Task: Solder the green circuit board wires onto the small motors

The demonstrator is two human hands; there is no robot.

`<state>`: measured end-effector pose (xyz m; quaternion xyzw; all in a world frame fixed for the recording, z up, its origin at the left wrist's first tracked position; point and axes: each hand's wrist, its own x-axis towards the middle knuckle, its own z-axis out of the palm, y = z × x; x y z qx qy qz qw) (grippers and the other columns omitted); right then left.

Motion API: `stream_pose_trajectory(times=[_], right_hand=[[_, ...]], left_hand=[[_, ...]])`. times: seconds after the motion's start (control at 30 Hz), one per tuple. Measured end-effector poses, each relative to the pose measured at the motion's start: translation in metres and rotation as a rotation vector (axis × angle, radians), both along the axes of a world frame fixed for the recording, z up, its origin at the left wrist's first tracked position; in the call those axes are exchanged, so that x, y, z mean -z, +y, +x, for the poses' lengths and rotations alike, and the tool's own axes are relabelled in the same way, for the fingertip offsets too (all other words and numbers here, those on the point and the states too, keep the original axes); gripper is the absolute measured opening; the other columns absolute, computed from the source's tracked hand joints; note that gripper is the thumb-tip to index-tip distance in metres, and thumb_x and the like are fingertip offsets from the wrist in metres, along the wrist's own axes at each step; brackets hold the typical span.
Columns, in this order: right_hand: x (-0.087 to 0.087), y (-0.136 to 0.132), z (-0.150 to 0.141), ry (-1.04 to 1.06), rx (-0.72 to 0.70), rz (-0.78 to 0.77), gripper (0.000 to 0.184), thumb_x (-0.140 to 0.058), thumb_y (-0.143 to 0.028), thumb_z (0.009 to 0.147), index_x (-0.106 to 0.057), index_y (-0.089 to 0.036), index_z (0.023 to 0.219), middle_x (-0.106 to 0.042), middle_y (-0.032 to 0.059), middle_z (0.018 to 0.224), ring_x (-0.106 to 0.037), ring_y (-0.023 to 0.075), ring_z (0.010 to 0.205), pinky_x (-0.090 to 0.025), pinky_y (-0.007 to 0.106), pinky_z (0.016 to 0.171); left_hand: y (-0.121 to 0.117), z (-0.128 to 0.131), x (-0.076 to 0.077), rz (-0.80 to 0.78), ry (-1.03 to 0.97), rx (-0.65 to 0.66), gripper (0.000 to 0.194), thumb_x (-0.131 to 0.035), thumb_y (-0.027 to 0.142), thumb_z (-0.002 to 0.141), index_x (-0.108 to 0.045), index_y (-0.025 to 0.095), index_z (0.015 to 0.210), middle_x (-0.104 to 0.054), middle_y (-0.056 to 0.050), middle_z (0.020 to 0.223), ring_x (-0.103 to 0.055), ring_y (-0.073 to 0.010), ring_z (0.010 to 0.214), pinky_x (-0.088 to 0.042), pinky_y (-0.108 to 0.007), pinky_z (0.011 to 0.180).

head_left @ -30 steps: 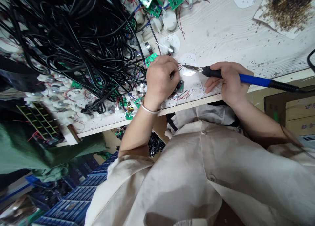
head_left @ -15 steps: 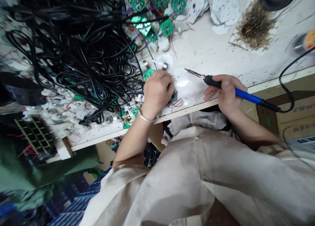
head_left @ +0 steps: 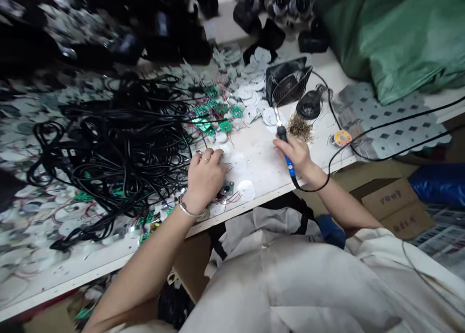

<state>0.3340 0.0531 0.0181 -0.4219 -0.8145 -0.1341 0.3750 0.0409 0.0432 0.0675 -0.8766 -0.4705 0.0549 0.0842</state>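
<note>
My right hand point(head_left: 298, 155) grips a soldering iron point(head_left: 289, 165) by its blue and black handle. The iron points away from me, its tip in front of a small black fan point(head_left: 288, 83). Beside the black cable pile, my left hand point(head_left: 207, 178) rests low over the bench with its fingers curled down. Whatever those fingers hold is hidden beneath them. Close by lie a small circuit board with red wires point(head_left: 228, 188) and a white disc point(head_left: 246, 190). Another white disc point(head_left: 238, 162) lies just past the fingers.
Tangled black cables point(head_left: 123, 149) cover the left of the bench point(head_left: 263, 146). Green circuit boards point(head_left: 205, 117) and white plates point(head_left: 250, 93) are heaped behind. Brown solder crumbs point(head_left: 300, 127), a solder spool point(head_left: 342, 138) and a perforated grey sheet point(head_left: 392, 120) stand right, with the iron's cord looping past.
My right hand has moved forward over the bench, turning the iron from pointing left to pointing away from me. The view has shifted upward, showing the fan. My left hand stays curled beside the cables.
</note>
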Motion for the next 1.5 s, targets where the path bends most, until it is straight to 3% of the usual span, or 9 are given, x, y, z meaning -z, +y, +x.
stream_pose_trajectory(times=[0.27,0.47,0.57,0.73,0.9,1.1,1.23,1.33,1.5], right_hand=[[-0.002,0.061,0.001,-0.32,0.016,-0.274,0.034,-0.042,-0.015,0.102,-0.067,-0.021,0.123,-0.068,0.0148,0.134,-0.065,0.0238,0.12,-0.056,0.041,0.099],[0.009,0.02,-0.006,-0.228,-0.037,-0.44,0.038,-0.037,-0.017,0.101,-0.062,-0.023,0.129,-0.069,0.0123,0.128,-0.069,0.0196,0.092,-0.057,0.03,0.076],[0.011,-0.009,-0.013,-0.148,-0.144,-0.468,0.037,-0.034,-0.022,0.103,-0.06,-0.024,0.129,-0.069,0.0101,0.122,-0.07,0.0166,0.093,-0.057,0.026,0.075],[0.011,-0.028,-0.018,0.096,-0.19,-0.402,0.031,-0.042,-0.023,0.101,-0.058,-0.024,0.127,-0.071,0.0083,0.111,-0.073,0.0183,0.096,-0.06,0.029,0.078],[0.011,-0.03,-0.023,0.083,-0.144,-0.498,0.034,-0.046,-0.028,0.099,-0.055,-0.028,0.132,-0.067,0.0109,0.131,-0.071,0.0242,0.112,-0.063,0.039,0.087],[0.014,-0.042,-0.032,0.064,-0.104,-0.533,0.037,-0.045,-0.027,0.1,-0.056,-0.027,0.135,-0.064,0.0131,0.138,-0.071,0.0278,0.114,-0.064,0.043,0.087],[0.012,-0.045,-0.041,0.139,-0.095,-0.545,0.037,-0.046,-0.025,0.1,-0.056,-0.029,0.136,-0.061,0.0099,0.146,-0.066,0.0256,0.126,-0.062,0.042,0.097],[0.009,-0.049,-0.047,0.135,-0.108,-0.581,0.038,-0.043,-0.023,0.101,-0.057,-0.027,0.136,-0.059,0.0112,0.148,-0.066,0.0256,0.126,-0.062,0.041,0.097],[0.01,-0.058,-0.045,0.172,-0.043,-0.663,0.038,-0.046,-0.025,0.1,-0.057,-0.033,0.136,-0.064,0.0059,0.141,-0.071,0.0258,0.113,-0.064,0.039,0.084]], left_hand=[[0.009,-0.009,0.011,-0.02,-0.267,0.013,0.023,-0.051,0.014,0.089,-0.071,0.017,0.079,-0.07,-0.014,0.127,-0.059,-0.034,0.126,-0.046,-0.054,0.105],[0.013,-0.049,-0.016,-0.226,-1.124,-0.345,0.027,-0.057,0.046,0.089,-0.063,0.021,0.086,-0.073,-0.005,0.102,-0.068,-0.0233,0.099,-0.053,-0.044,0.091],[0.011,-0.075,-0.03,-0.123,-1.444,-0.602,0.035,-0.064,0.052,0.08,-0.053,0.019,0.084,-0.059,0.003,0.078,-0.064,-0.0169,0.083,-0.047,-0.04,0.077],[0.011,-0.098,-0.03,0.123,-1.716,-0.748,0.038,-0.061,0.049,0.067,-0.037,0.022,0.08,-0.043,0.008,0.071,-0.055,-0.0098,0.069,-0.043,-0.038,0.072],[0.005,-0.091,-0.016,0.512,-1.154,-0.863,0.025,-0.048,0.039,0.084,-0.049,0.018,0.098,-0.055,0.0,0.083,-0.06,-0.0142,0.072,-0.046,-0.041,0.071],[-0.016,-0.063,-0.047,0.324,-0.377,-1.114,0.046,-0.055,0.015,0.086,-0.056,0.01,0.132,-0.057,-0.023,0.136,-0.052,-0.0482,0.13,-0.046,-0.072,0.098],[-0.023,-0.008,-0.051,0.351,-0.4,-0.786,0.044,-0.053,0.013,0.089,-0.053,0.017,0.134,-0.053,-0.016,0.142,-0.05,-0.0373,0.133,-0.045,-0.06,0.11],[-0.018,0.036,-0.027,-0.089,-0.344,-0.523,0.031,-0.042,0.02,0.099,-0.061,0.017,0.123,-0.065,-0.016,0.127,-0.06,-0.0338,0.121,-0.052,-0.052,0.1],[-0.019,0.025,0.003,-0.104,-0.208,-0.523,0.033,-0.037,0.025,0.102,-0.069,0.019,0.11,-0.067,-0.017,0.126,-0.061,-0.0336,0.12,-0.041,-0.056,0.111]])
